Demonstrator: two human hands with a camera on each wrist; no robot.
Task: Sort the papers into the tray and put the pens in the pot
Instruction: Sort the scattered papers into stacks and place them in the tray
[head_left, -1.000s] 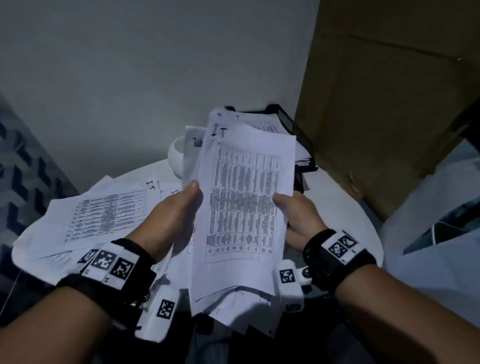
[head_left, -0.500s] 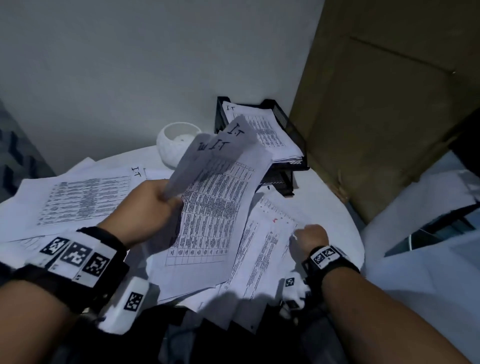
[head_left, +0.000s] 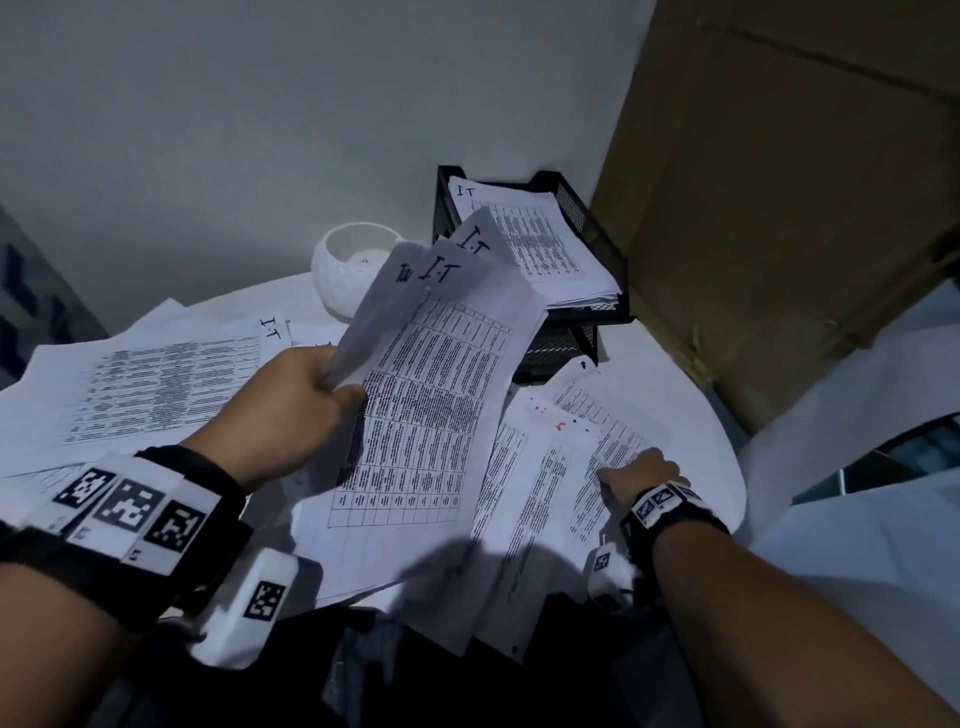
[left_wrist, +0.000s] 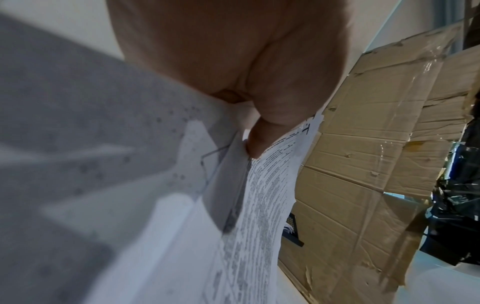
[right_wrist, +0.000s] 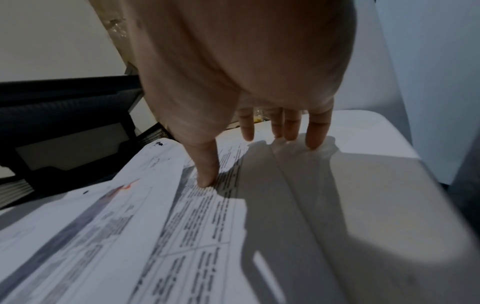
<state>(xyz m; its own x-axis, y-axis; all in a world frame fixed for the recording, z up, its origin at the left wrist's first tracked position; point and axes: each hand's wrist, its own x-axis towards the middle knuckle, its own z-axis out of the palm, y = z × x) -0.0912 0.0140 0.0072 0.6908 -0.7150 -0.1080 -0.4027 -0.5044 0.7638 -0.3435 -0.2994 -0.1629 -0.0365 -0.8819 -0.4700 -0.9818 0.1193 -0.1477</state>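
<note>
My left hand (head_left: 306, 395) grips a bundle of printed sheets marked "I.T" (head_left: 431, 395) by its left edge, lifted above the table; in the left wrist view the thumb (left_wrist: 257, 142) pinches the bundle of sheets (left_wrist: 259, 205). My right hand (head_left: 636, 470) lies flat on a loose printed sheet (head_left: 587, 441) at the table's right side, its fingers (right_wrist: 293, 127) straight and the thumb (right_wrist: 205, 168) pressing the loose sheet (right_wrist: 182, 216). A black mesh tray (head_left: 597, 223) at the back holds a stack of papers. A white pot (head_left: 345, 270) stands left of it. No pens show.
More printed papers (head_left: 140, 384) lie spread over the left of the round white table (head_left: 696, 415). A large cardboard sheet (head_left: 779, 182) leans at the back right, close to the tray. A grey wall stands behind.
My right hand let go of the bundle and dropped to the loose sheet on the right. The left hand tilted the bundle toward the tray.
</note>
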